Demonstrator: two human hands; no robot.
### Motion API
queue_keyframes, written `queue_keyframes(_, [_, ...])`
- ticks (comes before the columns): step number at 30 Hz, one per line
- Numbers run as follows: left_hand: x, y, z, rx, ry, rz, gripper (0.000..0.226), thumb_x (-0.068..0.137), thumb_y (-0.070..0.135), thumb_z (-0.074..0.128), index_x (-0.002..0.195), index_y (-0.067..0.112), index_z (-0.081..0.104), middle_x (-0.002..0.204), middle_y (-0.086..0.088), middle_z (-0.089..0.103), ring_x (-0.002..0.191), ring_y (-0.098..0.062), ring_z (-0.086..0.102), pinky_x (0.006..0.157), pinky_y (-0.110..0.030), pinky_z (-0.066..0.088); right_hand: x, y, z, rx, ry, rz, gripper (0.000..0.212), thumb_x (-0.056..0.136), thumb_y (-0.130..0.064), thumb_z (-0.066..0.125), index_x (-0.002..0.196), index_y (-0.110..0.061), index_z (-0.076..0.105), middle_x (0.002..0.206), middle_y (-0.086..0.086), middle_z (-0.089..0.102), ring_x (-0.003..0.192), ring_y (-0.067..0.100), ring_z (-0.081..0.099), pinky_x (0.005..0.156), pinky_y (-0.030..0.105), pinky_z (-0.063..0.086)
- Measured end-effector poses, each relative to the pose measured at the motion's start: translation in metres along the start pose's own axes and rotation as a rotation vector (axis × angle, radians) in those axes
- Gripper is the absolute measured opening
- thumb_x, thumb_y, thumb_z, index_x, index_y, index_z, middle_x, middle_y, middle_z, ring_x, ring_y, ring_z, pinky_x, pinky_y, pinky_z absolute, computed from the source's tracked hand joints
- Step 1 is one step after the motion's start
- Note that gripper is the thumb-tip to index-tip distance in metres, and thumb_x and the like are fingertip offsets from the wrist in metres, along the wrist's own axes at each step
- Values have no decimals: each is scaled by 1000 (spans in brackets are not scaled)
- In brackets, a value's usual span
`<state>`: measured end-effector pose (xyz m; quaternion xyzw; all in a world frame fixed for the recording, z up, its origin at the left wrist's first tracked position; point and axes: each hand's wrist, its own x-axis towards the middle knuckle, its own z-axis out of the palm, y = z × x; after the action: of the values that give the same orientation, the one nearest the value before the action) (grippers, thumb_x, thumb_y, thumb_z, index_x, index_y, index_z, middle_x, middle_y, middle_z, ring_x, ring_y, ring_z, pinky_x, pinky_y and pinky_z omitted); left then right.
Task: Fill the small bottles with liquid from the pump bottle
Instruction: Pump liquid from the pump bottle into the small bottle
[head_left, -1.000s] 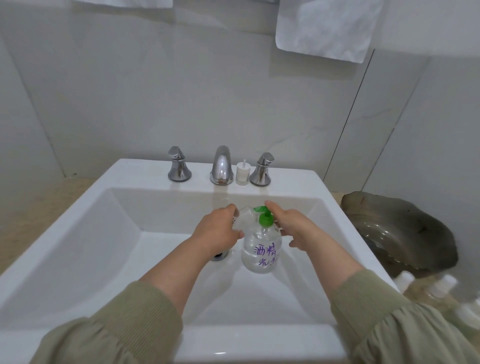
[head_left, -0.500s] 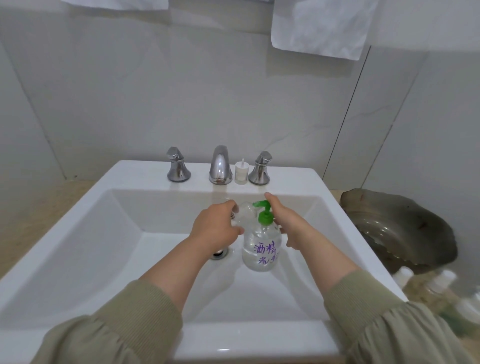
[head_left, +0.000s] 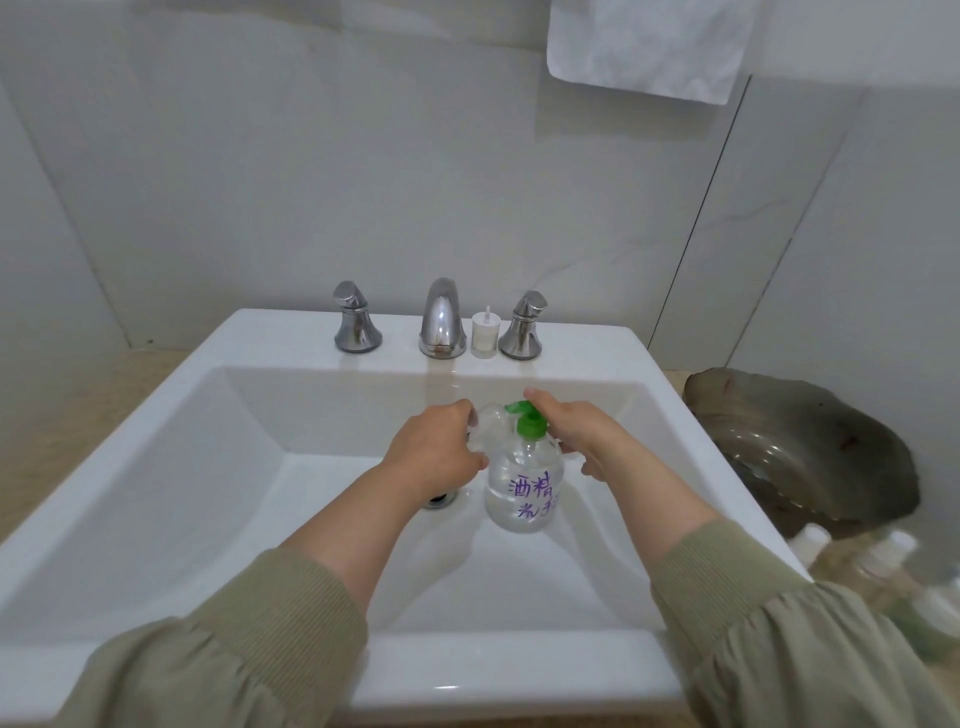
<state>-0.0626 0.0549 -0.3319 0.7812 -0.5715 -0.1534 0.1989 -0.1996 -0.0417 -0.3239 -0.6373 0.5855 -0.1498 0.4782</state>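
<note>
A clear pump bottle (head_left: 523, 493) with a green pump head and purple writing stands in the white sink (head_left: 218, 457). My left hand (head_left: 434, 452) grips a small clear bottle (head_left: 488, 423) held just left of the green spout. My right hand (head_left: 576, 434) lies over the pump head, its index finger on the green top. A small white spray cap (head_left: 485, 338) stands on the sink ledge between the tap and the right handle.
A chrome tap (head_left: 441, 322) and two handles (head_left: 356, 325) line the back ledge. A dark glass dish (head_left: 800, 447) sits to the right of the sink. Several capped small bottles (head_left: 883, 561) stand at the lower right. A white towel (head_left: 649, 41) hangs above.
Both hands and the bottles keep nearly the same pose. My head has tipped slightly, so the whole view shifts a little.
</note>
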Motion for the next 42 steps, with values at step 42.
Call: queue_keyframes(42, [3, 1, 0, 61, 83, -8, 45, 75, 43, 72, 110, 21, 53, 108, 4, 61, 99, -20, 58, 83, -34, 49, 5, -4, 19, 294, -36, 80, 64, 73, -66, 55, 114, -17, 59, 123, 5, 58, 114, 24, 52, 106, 39, 36])
